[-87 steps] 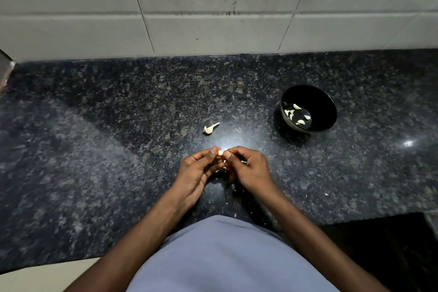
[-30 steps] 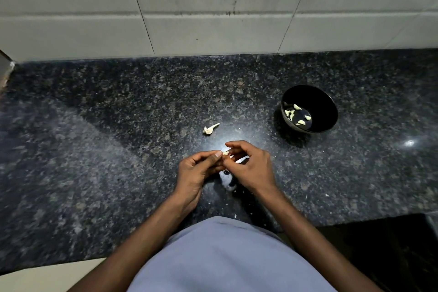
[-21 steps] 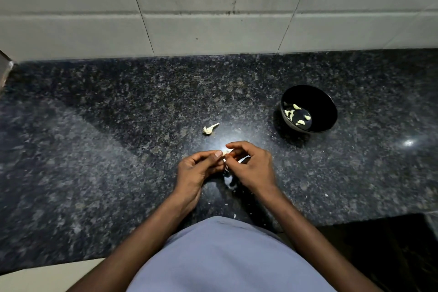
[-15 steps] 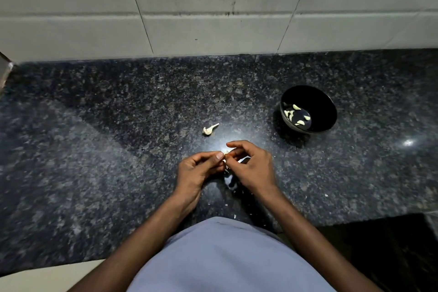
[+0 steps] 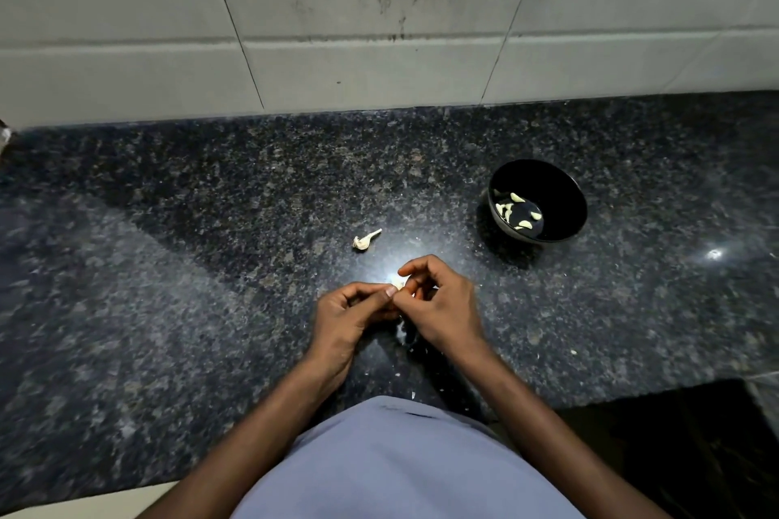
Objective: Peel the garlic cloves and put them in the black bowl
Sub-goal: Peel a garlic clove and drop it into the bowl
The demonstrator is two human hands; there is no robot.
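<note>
Over the dark granite counter, my left hand and my right hand meet fingertip to fingertip and pinch a small pale garlic clove between them. Most of the clove is hidden by my fingers. The black bowl stands to the right and farther back, with several peeled cloves in its bottom. A pale garlic stem piece lies on the counter just beyond my hands.
Small bits of white garlic skin lie on the counter below and near my hands. A tiled wall runs along the back. The counter's front edge drops off at the lower right.
My right fingers have shifted on the clove and my hands sit slightly lower than 2.9 s ago. The bowl and the stem piece have not moved.
</note>
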